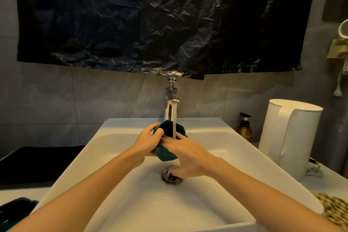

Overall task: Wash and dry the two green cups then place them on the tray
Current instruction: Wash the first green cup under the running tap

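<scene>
A dark green cup (165,153) is tilted under the running tap (172,98), over the white sink (116,181). Water streams into its mouth. My left hand (148,141) grips the cup's rim and left side. My right hand (185,153) lies over the cup's right side, fingers reaching into or across its opening. A second dark green thing (15,211), perhaps the other cup, sits at the lower left edge, partly cut off. A dark tray (37,164) lies on the counter to the left of the sink.
A white kettle (288,137) stands on the right counter, with an amber pump bottle (244,128) behind it. The drain (172,174) is below my right hand. A woven mat (335,211) lies at the lower right. Black plastic sheeting (160,20) covers the wall above the tap.
</scene>
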Demonstrator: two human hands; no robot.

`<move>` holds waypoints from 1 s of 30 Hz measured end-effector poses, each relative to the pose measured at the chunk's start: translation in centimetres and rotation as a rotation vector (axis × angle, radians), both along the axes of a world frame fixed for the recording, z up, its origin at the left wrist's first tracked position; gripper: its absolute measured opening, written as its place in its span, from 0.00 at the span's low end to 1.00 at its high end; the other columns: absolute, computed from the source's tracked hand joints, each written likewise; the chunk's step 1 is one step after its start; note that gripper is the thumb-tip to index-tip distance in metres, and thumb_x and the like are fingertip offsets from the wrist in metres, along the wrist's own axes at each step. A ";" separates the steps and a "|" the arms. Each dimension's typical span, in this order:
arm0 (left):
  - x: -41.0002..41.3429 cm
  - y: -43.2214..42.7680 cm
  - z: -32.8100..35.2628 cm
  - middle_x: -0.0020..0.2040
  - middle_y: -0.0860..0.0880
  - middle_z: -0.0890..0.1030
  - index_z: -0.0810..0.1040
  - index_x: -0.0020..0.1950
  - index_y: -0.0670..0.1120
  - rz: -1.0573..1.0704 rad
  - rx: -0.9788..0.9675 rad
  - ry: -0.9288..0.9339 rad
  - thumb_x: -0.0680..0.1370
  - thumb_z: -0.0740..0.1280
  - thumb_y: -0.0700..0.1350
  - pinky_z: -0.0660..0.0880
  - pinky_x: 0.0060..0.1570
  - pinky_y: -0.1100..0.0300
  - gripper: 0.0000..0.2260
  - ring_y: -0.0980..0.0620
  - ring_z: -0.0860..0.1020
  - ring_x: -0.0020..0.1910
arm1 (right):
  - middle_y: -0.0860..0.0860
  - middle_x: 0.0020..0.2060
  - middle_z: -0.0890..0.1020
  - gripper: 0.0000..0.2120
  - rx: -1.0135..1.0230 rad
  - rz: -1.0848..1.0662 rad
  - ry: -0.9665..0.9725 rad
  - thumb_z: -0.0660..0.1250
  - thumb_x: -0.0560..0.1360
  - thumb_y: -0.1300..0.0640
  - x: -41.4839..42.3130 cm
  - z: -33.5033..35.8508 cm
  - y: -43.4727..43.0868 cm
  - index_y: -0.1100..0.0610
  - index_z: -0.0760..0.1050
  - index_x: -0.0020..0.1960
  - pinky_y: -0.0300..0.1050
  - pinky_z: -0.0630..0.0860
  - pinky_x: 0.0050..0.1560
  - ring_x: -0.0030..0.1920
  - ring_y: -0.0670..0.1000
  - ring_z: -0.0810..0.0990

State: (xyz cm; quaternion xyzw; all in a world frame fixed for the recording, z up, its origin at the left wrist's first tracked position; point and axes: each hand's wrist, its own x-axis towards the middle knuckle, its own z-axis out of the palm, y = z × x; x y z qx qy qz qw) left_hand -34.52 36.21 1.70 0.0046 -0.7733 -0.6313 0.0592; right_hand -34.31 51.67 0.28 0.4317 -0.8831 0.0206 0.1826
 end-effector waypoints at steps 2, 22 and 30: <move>0.2 0.3 0.0 0.59 0.46 0.75 0.69 0.66 0.51 -0.050 0.001 -0.045 0.82 0.57 0.45 0.78 0.38 0.56 0.13 0.47 0.76 0.54 | 0.50 0.67 0.73 0.33 0.100 -0.031 0.148 0.72 0.69 0.46 -0.7 0.0 0.1 0.55 0.67 0.70 0.52 0.51 0.77 0.71 0.54 0.66; 0.8 0.0 0.1 0.48 0.46 0.78 0.75 0.51 0.49 -0.131 -0.061 -0.137 0.82 0.56 0.46 0.80 0.38 0.54 0.08 0.49 0.78 0.47 | 0.49 0.68 0.74 0.28 0.147 -0.089 0.032 0.66 0.74 0.42 0.4 0.7 -0.2 0.52 0.67 0.70 0.50 0.41 0.76 0.73 0.52 0.64; 0.5 -0.3 0.0 0.51 0.48 0.76 0.71 0.63 0.51 -0.092 -0.086 -0.110 0.82 0.56 0.46 0.79 0.35 0.56 0.11 0.49 0.76 0.48 | 0.51 0.67 0.74 0.29 0.100 -0.078 -0.051 0.69 0.74 0.48 1.0 0.5 -0.6 0.54 0.65 0.72 0.50 0.63 0.72 0.72 0.55 0.63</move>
